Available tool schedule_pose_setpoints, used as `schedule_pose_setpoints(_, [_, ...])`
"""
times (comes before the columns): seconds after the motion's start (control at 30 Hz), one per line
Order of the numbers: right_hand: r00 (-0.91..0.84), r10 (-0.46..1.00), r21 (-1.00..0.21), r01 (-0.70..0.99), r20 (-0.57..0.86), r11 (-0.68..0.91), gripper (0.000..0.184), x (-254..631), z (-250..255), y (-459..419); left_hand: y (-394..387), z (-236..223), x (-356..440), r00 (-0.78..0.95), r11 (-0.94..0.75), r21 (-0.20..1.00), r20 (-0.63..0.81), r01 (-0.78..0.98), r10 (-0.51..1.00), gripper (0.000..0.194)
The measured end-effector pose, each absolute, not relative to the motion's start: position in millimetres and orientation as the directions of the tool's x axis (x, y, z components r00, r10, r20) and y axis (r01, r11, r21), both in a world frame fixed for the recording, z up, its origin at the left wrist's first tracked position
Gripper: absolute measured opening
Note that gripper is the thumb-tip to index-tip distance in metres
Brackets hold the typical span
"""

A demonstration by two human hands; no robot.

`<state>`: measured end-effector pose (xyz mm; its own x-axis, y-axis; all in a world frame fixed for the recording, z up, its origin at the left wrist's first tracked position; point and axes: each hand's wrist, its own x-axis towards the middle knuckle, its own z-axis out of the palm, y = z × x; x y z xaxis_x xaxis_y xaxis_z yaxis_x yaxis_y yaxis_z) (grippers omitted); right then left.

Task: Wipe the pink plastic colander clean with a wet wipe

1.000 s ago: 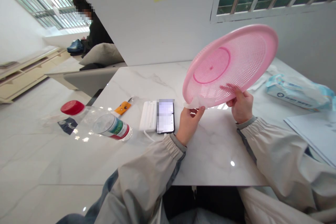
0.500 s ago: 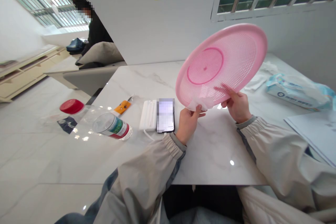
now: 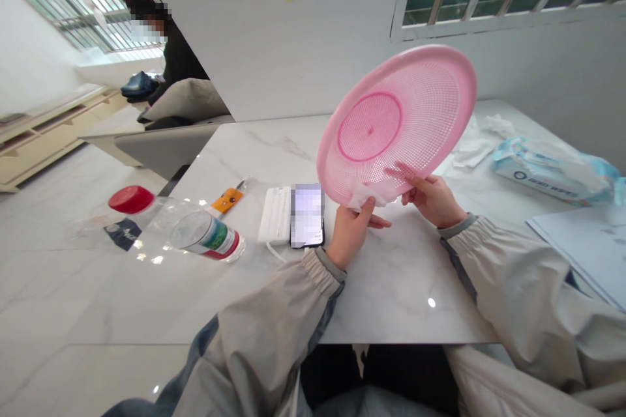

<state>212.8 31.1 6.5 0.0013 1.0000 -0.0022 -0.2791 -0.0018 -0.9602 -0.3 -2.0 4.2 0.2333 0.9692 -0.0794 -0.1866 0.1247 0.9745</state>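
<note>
A round pink plastic colander (image 3: pixel 415 111) is held up tilted above the white marbled table (image 3: pixel 391 293), its perforated inside facing me. With my left hand (image 3: pixel 351 228) I pinch a white wet wipe (image 3: pixel 364 193) over the lower left rim, thumb on top. My right hand (image 3: pixel 433 199) grips the rim at the lower right, with fingers against the mesh and some of them behind it. Left of my left hand lie a phone (image 3: pixel 307 215) with its screen lit and a white power bank (image 3: pixel 274 215) with a cable.
A clear bottle (image 3: pixel 210 234) with a red cap lies on the left near an orange tag (image 3: pixel 227 199). On the right are a pack of wipes (image 3: pixel 552 172), crumpled wipes (image 3: pixel 472 151) and paper sheets (image 3: pixel 581 247). Behind a partition sits another person (image 3: pixel 180 55).
The colander has shifted a little left and tipped more upright. My right hand has moved slightly left with it, while my left hand stays with the wipe at the rim.
</note>
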Motion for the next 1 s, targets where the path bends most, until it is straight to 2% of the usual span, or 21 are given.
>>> schedule_pose_setpoints(0.27, [-0.107,0.994,-0.957,-0.286,-0.01,-0.041,0.051,213.1,4.8,29.3,-6.2,6.2,1.9,0.28,0.151,0.961,-0.082,-0.233,0.956,0.065])
schedule_pose_setpoints(0.53, [-0.135,0.989,-0.971,-0.22,-0.062,-0.091,0.068,208.6,8.1,27.8,-5.5,6.1,2.7,0.298,0.223,0.933,-0.135,-0.284,0.945,0.055])
schedule_pose_setpoints(0.7, [-0.134,0.989,-0.979,-0.184,-0.067,-0.091,0.073,211.7,1.1,31.1,-3.0,5.5,3.6,0.307,0.243,0.918,-0.145,-0.312,0.941,0.058])
schedule_pose_setpoints(0.83, [-0.034,0.999,-0.985,-0.169,-0.018,-0.024,0.063,213.1,3.1,32.1,-3.4,6.7,2.6,0.311,0.235,0.914,-0.13,-0.33,0.942,0.061])
schedule_pose_setpoints(1.0, [0.306,0.932,-0.965,-0.112,0.194,0.238,0.046,219.9,12.1,36.4,-2.5,5.7,2.2,0.272,0.201,0.917,-0.108,-0.344,0.956,0.055])
